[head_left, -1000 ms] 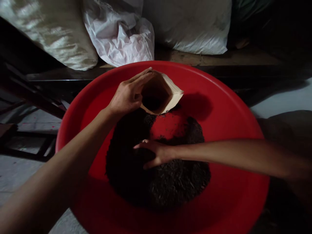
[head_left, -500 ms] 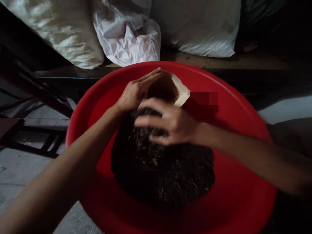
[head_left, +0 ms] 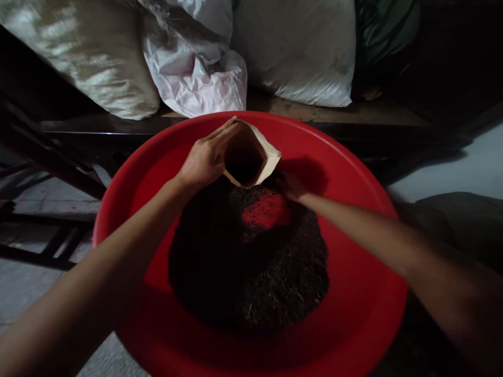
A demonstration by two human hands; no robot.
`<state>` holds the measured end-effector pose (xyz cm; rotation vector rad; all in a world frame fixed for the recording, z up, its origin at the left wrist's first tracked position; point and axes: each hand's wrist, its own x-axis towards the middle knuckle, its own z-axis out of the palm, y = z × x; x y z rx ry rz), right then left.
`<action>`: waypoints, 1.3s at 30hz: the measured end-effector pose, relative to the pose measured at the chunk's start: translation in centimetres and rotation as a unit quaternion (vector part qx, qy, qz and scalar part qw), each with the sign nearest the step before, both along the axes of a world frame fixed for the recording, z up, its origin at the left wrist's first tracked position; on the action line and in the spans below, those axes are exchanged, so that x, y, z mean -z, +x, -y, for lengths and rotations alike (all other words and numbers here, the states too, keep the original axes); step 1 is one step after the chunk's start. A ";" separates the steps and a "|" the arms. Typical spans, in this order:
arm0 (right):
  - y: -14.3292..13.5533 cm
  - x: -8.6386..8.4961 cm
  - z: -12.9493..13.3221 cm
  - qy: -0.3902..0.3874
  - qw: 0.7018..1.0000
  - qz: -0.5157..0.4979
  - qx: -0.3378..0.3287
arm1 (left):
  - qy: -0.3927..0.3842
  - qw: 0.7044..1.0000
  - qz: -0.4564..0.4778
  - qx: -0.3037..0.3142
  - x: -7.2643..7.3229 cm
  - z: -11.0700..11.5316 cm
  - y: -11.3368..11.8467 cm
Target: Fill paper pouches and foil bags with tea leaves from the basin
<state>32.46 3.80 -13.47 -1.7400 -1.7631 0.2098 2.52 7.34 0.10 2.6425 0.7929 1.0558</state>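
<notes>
A brown paper bag (head_left: 271,157) stands tilted in a large red basin (head_left: 365,251), its open mouth facing me. My left hand (head_left: 208,159) is closed on the bag's left edge, with the fingers along the rim. Dark, loose, shredded plant-like material (head_left: 283,283) lies heaped on the basin floor. Just below the bag's mouth, a patch of bare red bottom shows through it. My right hand (head_left: 291,184) is low beside the bag's right side, at the edge of the heap. Shadow and blur hide its fingers, and whether it holds anything cannot be seen.
Behind the basin, a pale sack (head_left: 90,57), a crumpled white plastic bag (head_left: 204,78) and another large whitish sack (head_left: 298,57) rest on a dark wooden ledge (head_left: 377,112). A dark wooden frame (head_left: 55,241) stands on the floor at left.
My right hand has moved from in front of the bag's mouth to beside its right side, uncovering the opening and a bare red patch. My left hand still grips the bag; the view has shifted slightly.
</notes>
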 end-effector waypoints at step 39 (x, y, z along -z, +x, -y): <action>4.0 -10.6 1.8 -0.191 0.962 0.183 0.060 | -0.016 0.999 -0.002 0.027 0.6 0.1 -1.0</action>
